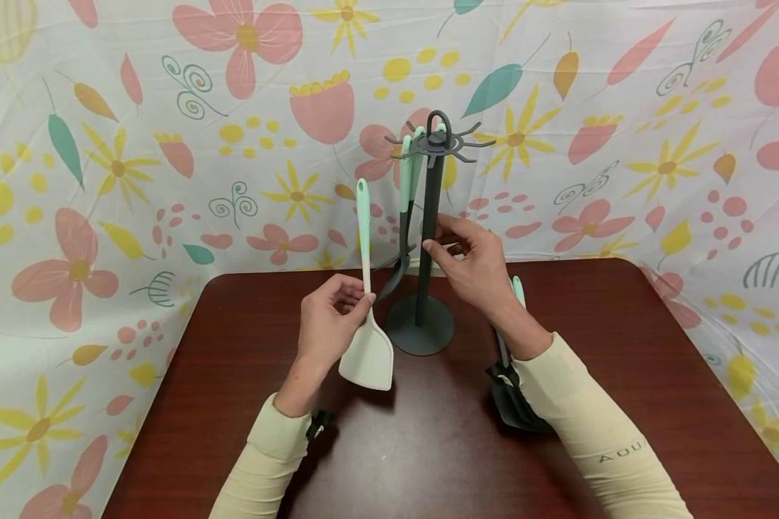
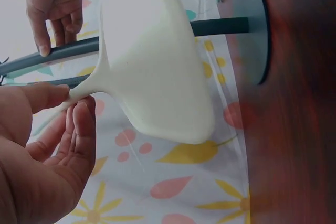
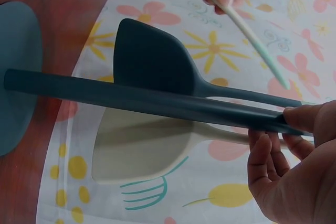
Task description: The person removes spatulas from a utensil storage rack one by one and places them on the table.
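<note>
My left hand point(image 1: 327, 317) pinches a cream turner point(image 1: 368, 360) with a mint handle at its neck, thumb against fingers. The turner is upright, blade down, left of a dark utensil stand point(image 1: 431, 216). My right hand point(image 1: 474, 263) holds the stand's post between thumb and fingers, about midway up. Dark utensils with mint handles point(image 1: 405, 173) hang from the left and back of its hooked top. In the right wrist view, a dark turner point(image 3: 152, 59) and another cream turner point(image 3: 142, 153) hang behind the post; the post partly covers them.
At the right on the brown table point(image 1: 428, 447) lies a dark utensil point(image 1: 516, 404) with a mint handle, partly hidden by my right forearm. The stand's round base point(image 1: 422, 339) sits toward the table's back. A flowered cloth point(image 1: 234, 144) hangs behind the table.
</note>
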Demonstrator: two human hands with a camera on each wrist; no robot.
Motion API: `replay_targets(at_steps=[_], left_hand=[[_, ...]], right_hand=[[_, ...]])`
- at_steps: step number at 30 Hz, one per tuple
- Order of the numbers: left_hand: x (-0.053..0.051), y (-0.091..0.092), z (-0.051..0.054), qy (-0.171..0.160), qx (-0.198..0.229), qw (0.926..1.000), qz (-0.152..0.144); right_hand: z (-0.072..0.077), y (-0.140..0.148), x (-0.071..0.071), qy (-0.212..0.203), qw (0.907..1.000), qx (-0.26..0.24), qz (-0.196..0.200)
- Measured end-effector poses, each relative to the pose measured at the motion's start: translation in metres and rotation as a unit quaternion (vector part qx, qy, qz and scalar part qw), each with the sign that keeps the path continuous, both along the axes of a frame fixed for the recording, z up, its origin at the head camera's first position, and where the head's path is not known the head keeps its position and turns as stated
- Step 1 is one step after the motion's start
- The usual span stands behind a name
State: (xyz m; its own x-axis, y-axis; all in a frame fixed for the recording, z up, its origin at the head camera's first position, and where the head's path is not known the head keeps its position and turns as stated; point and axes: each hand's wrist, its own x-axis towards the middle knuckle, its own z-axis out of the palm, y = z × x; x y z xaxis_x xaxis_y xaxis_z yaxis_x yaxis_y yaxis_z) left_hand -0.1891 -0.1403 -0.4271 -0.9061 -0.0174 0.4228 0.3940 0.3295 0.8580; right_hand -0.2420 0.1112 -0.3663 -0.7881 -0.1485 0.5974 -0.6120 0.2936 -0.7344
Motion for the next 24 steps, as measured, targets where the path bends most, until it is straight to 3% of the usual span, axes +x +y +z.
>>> replay_targets(at_steps=[16,24], left_hand=[[-0.003,-0.015,-0.018,-0.067,-0.055,0.9959,0.026],[-0.002,-0.02,-0.027,-0.106,-0.101,0.9884,0.041]], right_hand=[[-0.001,0.001,-0.001,0.003,1.0,-0.001,0.0],[-0.001,-0.001,-0.001,0.0,1.0,0.0,-0.003]])
